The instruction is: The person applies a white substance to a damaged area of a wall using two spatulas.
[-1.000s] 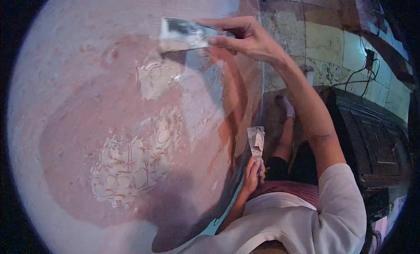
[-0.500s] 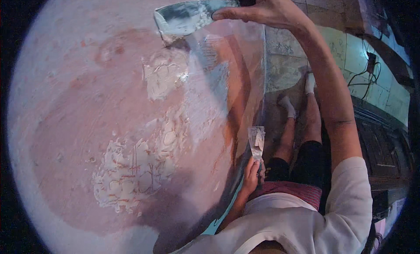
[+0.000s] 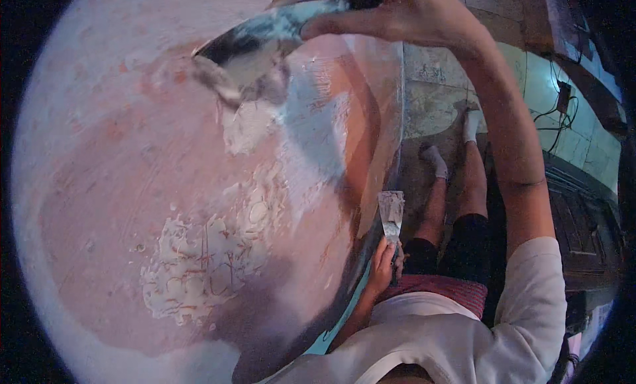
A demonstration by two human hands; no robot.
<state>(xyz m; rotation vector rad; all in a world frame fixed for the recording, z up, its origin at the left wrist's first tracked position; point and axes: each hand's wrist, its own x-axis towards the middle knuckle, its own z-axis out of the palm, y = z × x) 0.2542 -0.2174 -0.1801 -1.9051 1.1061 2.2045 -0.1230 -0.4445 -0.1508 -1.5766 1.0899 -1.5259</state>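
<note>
My right hand (image 3: 397, 16) grips a wide metal scraper blade (image 3: 258, 33), blurred, against or just over the pink, patched surface (image 3: 99, 185) at upper centre. Below the blade is a pale patch of filler (image 3: 245, 129); a larger, rough filler patch (image 3: 195, 265) lies lower left. Near my waist, my left hand (image 3: 383, 265) is closed round the handle of a narrow putty knife (image 3: 391, 208), its blade pointing up and smeared with pale paste.
Along the surface's right side is a tiled floor (image 3: 503, 79), with my socked feet (image 3: 472, 124) on it. A small box (image 3: 564, 98) with black cables is at the right. A dark, bulky object (image 3: 583, 232) stands behind my right arm.
My right hand and blade first rose toward the top of the picture, then the blade swung left and tilted over the upper patch. My left hand stays with the putty knife near my waist.
</note>
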